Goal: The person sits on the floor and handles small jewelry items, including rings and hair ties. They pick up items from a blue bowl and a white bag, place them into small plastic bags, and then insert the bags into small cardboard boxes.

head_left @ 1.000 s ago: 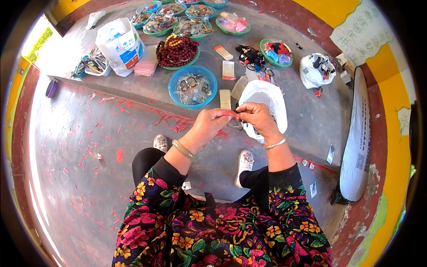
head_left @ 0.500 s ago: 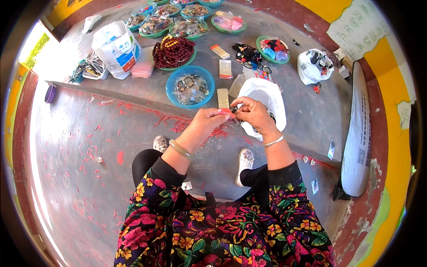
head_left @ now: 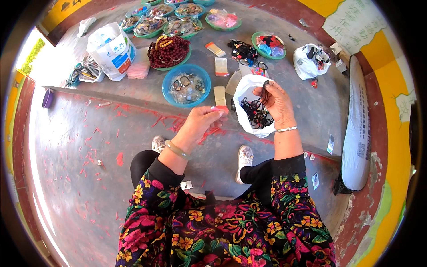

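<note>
My left hand (head_left: pixel 201 123) is closed, pinching a small red-pink piece (head_left: pixel 219 108) between thumb and forefinger over the ledge edge. To its right, my right hand (head_left: pixel 276 101) is raised over an open white plastic bag (head_left: pixel 243 119). Its fingers are closed on a black hair tie (head_left: pixel 265 94), dark and looped. Inside the bag lies a heap of similar black hair ties (head_left: pixel 255 115). A blue basin (head_left: pixel 165 94) with clear packets and dark bands stands just beyond my left hand.
Beyond are a green tray of dark red bead strings (head_left: pixel 168 52), several basins of small goods (head_left: pixel 183 27), and a white shopping bag (head_left: pixel 112 50). Cards (head_left: pixel 221 66) lie mid-ledge. A second white bag (head_left: pixel 306 66) and a long white sack (head_left: pixel 358 129) stand right. Red scraps (head_left: pixel 119 158) litter the floor.
My right hand has moved right, away from my left hand, and now holds a black hair tie over the white bag. My left hand has shifted slightly left, keeping the red-pink piece.
</note>
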### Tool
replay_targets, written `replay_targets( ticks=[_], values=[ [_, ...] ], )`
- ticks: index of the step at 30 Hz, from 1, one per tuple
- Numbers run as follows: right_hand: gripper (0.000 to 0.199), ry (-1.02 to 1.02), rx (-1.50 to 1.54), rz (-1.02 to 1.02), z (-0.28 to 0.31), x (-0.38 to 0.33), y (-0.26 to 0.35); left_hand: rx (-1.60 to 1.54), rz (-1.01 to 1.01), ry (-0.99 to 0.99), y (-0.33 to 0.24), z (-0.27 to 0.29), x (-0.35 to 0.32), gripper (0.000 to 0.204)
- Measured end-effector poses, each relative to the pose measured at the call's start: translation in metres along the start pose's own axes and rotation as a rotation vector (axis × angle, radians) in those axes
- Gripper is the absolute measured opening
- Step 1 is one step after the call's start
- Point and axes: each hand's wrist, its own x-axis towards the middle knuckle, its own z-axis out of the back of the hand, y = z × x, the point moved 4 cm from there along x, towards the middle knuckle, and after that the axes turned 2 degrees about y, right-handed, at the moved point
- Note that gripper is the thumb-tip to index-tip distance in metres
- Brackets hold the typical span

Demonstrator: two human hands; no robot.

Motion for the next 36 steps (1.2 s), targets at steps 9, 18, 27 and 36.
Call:
replay_targets(
  ticks=[9, 18, 27, 36],
  values=[
    [0.015, -0.151, -0.049, -0.222, 0.017, 0.010, -0.021, 0.067, 0.019, -0.034, -0.003, -0.002, -0.003, 0.022],
    [0.012, -0.261, -0.620, -0.500, 0.121, 0.043, -0.084, 0.153, 0.029, -0.076, 0.004, 0.006, 0.002, 0.022],
    [0.033, -0.351, -1.695, -0.044, 0.154, 0.070, -0.119, 0.217, 0.034, -0.066, -0.004, 0.008, 0.000, 0.024],
    [0.026, 0.028, -1.697, -0.246, 0.166, 0.082, -0.185, 0.238, 0.034, -0.020, 0.002, 0.009, 0.006, 0.022]
  ],
)
